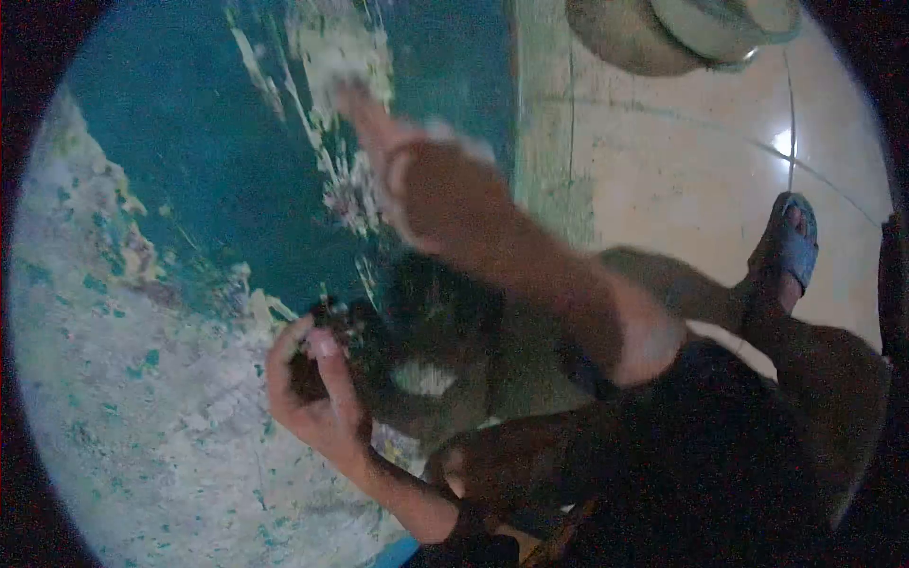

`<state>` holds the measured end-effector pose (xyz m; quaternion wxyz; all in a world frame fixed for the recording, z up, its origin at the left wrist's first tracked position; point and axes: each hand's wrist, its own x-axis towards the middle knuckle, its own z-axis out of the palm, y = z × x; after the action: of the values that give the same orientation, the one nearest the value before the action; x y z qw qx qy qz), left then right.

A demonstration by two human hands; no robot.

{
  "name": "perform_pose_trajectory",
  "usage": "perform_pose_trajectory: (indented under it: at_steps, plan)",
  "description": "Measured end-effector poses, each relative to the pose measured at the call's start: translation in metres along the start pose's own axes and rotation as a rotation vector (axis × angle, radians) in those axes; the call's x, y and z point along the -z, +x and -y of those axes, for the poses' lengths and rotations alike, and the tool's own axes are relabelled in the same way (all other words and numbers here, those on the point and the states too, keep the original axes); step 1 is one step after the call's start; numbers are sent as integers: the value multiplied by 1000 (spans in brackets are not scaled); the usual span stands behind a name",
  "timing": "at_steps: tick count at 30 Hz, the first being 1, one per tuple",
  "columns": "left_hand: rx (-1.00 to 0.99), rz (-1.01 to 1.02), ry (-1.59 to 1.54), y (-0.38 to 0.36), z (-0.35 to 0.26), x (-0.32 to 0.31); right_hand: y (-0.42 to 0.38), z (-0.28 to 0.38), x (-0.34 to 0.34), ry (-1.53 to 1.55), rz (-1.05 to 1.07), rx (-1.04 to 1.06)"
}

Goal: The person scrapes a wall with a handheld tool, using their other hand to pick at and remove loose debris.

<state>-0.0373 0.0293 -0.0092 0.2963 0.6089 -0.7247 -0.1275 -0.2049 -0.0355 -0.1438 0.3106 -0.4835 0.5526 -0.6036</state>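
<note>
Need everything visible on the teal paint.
The teal paint looks like a thin, mostly even coat, broken by pale scraped streaks and patches. Its lower-left border in view is ragged, giving way to a rough, pale surface flecked with teal. The blurred right hand is over it, contact unclear; the left hand is near its lower edge.

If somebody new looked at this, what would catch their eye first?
Probably the broad blue-green surface at upper left, broken by rough pale streaks, with the blurred right hand reaching across it. Next, lower left of center, the left hand curls at something dark that I can't make out. At far right, a blue-gray slipper stands out against the shiny tiled floor.
</note>
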Motion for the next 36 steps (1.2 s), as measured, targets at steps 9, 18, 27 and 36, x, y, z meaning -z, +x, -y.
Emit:
perform_pose_trajectory:
  at_steps: [9, 18, 27, 36]
  plan:
    - [-66, 25, 35, 1, 4, 3, -32, -3, -20, 78, -28, 39]
    - [-67, 26, -72, 2, 9, 2, -7, 1, -5, 9, -124, 62]
    - [-30, 20, -31, 1, -4, 1, 6, -11, -5, 194, -97, 240]
    - [-8, 44, -26, -5, 2, 3, 69, 8, 30, 128, 158, -129]
